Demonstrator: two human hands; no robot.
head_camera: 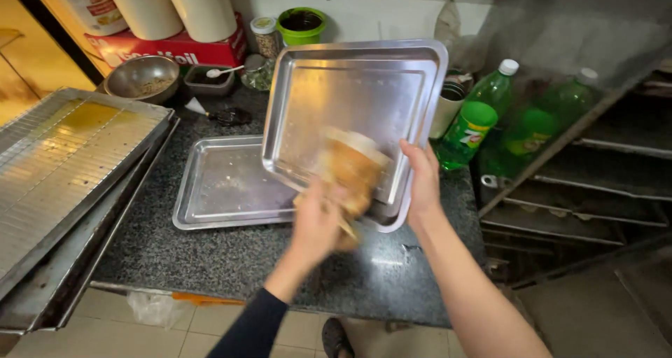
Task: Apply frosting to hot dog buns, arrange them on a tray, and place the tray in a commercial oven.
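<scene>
Right hand grips the lower right rim of the tilted steel tray, propped over a flat tray. Left hand clasps a blurred brush against it. Green bottles crowd the right edge.

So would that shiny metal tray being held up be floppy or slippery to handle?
Probably stiff: the tilted tray keeps its flat shape, gripped at one edge by the right hand. Likely light, being thin sheet. Its polished surface looks slippery.
</scene>
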